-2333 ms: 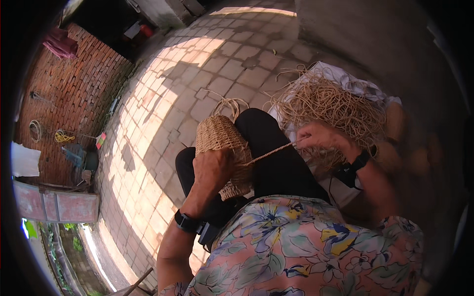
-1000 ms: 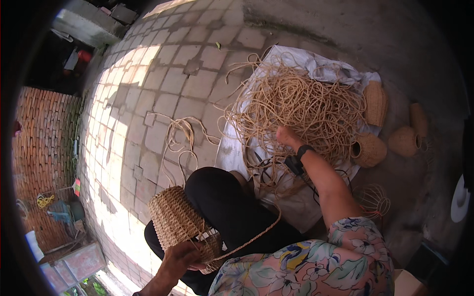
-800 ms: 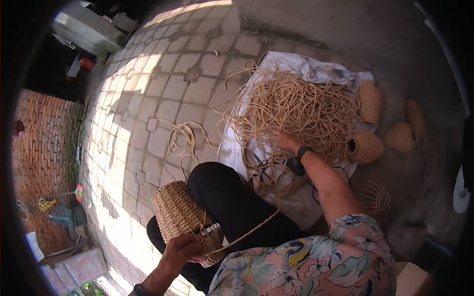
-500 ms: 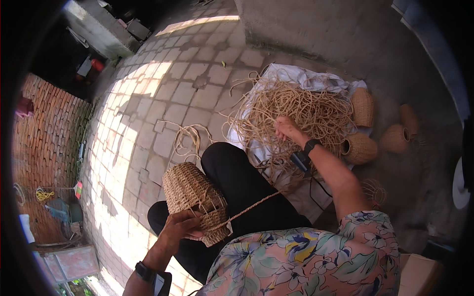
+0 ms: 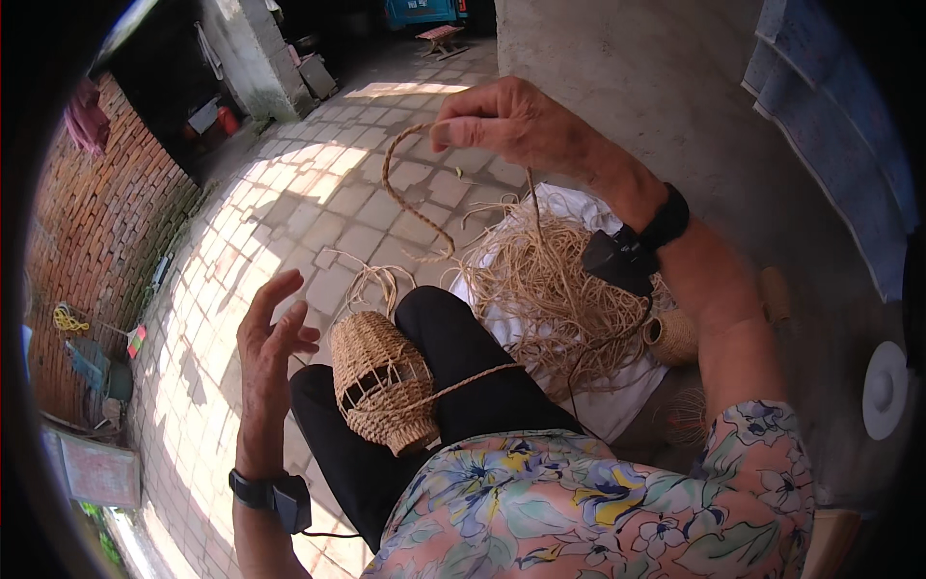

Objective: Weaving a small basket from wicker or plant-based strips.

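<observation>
A woven rope basket [image 5: 376, 343] rests on its side across my thighs, with a band of bare ribs showing around its middle. From it a twisted rope strand [image 5: 479, 378] crosses over my right thigh. Raised in front of me, my right hand [image 5: 511, 121] is closed on a piece of twisted rope [image 5: 388, 179]. One part of that rope loops down to the left of the hand; another hangs below it toward the rope pile [image 5: 559, 280]. My left hand [image 5: 270, 343] is lifted beside the basket, its fingers apart and holding nothing.
The pile lies on a white sheet [image 5: 569, 201] to the front right. A small woven basket [image 5: 672, 338] sits at its right edge, partly behind my right arm. Loose strands [image 5: 378, 285] lie on the paving ahead. A brick wall [image 5: 116, 183] stands at left.
My right hand has risen from the pile, bringing rope up with it. My left hand has let go of the basket and lifted away to the left. The view has shifted.
</observation>
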Tool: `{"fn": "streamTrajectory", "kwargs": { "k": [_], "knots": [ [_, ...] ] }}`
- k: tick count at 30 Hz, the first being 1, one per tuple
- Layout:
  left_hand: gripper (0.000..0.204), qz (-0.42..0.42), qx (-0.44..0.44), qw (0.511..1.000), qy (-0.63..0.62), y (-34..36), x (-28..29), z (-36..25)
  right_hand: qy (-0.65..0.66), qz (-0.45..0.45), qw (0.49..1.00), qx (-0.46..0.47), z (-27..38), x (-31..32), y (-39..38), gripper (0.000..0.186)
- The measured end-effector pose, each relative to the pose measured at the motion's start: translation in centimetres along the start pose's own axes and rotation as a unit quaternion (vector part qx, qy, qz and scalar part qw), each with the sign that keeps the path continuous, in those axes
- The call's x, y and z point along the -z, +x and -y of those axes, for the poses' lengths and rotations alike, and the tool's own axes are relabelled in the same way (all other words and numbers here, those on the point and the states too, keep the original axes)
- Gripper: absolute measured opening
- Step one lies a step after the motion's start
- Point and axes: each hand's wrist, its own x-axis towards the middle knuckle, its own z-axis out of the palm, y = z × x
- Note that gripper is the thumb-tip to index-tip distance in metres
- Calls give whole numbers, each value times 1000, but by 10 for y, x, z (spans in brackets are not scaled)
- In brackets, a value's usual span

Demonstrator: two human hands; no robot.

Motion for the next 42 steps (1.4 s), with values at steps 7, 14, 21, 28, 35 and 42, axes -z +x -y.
{"fn": "streamTrajectory", "kwargs": {
  "k": [7, 14, 21, 28, 35, 42],
  "knots": [
    [31, 191, 109, 938, -269, 10, -40, -28, -24, 130, 991, 13, 25, -50, 1, 16],
    [30, -143, -114, 915, 360, -10, 162, 81, -88, -64, 970, -218, -78, 43, -57, 12],
    [48, -421, 31, 836, 351, -250, 539, 188, -179, -200, 919, -288, -150, 97, -95, 12],
    [49, -436, 404, 720, 359, -281, 501, 220, -670, -130, 679, -270, -101, 152, -110, 16],
    [57, -342, 121, 912, 189, -267, 517, 214, 7, -345, 938, -26, -60, 197, -38, 50],
    [63, -296, 153, 937, 103, -99, 350, 204, -614, -360, 685, 157, 17, 168, -30, 20]
  ]
}}
